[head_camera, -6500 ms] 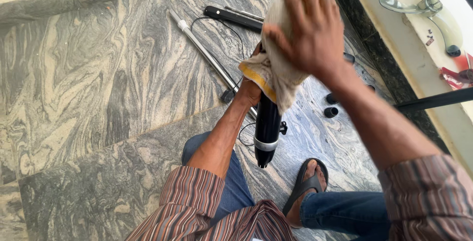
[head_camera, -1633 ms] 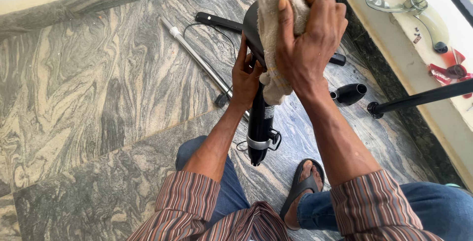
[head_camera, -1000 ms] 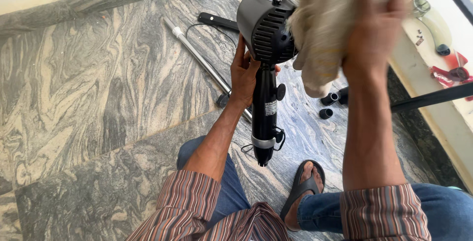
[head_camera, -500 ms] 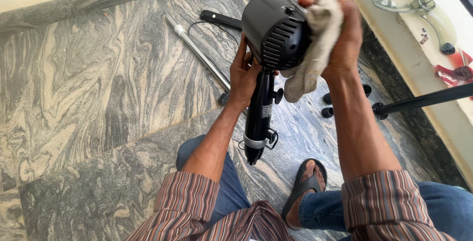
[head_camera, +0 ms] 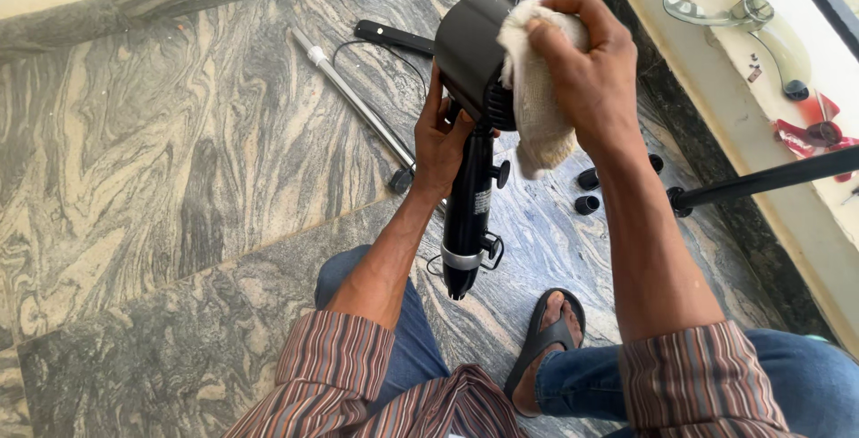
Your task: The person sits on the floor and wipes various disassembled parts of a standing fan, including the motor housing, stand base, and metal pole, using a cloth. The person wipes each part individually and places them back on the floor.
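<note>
Fan motor housing [head_camera: 470, 49], smooth black plastic; my left grip [head_camera: 440, 138] clasps its neck, my right grip [head_camera: 586, 62] presses a coarse cream cloth [head_camera: 537, 107] over hidden vents.

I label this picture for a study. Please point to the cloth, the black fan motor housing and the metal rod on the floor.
cloth [head_camera: 537, 89], head view, middle fold
black fan motor housing [head_camera: 467, 44], head view, smooth side
metal rod [head_camera: 358, 107], head view, mid shaft

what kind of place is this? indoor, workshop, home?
Probably a home, on the floor beside a window, not a workshop. The person sits on a polished grey marble floor, a pale window ledge runs along the right, and loose fan parts lie about: a metal pole and black knobs.
</note>
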